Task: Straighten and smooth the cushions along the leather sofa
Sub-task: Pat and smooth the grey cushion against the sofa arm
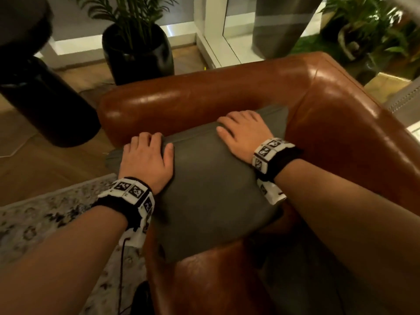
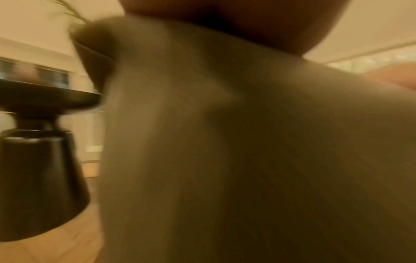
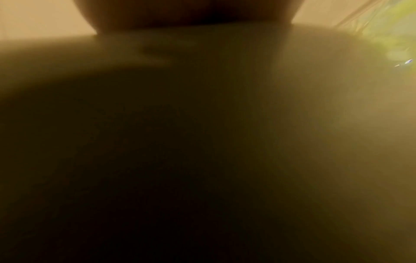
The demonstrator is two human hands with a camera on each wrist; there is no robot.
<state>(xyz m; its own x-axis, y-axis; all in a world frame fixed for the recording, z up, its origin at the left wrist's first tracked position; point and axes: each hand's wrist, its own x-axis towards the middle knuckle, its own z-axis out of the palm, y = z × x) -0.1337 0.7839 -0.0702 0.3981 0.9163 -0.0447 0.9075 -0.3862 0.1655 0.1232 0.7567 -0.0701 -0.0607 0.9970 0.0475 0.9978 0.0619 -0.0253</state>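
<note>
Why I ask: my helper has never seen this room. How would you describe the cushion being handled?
Start at the glossy brown leather sofa and go to its inner corner. There the cushion lies, the left hand and right hand holding its upper edge. Its matte grey-green fabric stands out against the shiny leather around it.

Brown leather sofa (image 1: 204, 98) holds 1 gray cushion (image 1: 211, 189), leaning in its corner. Wood floor (image 1: 34, 169) has a spotty rug (image 1: 45, 214), black plant pot (image 1: 138, 55) & black round table (image 1: 45, 98), all nr the sofa.
</note>
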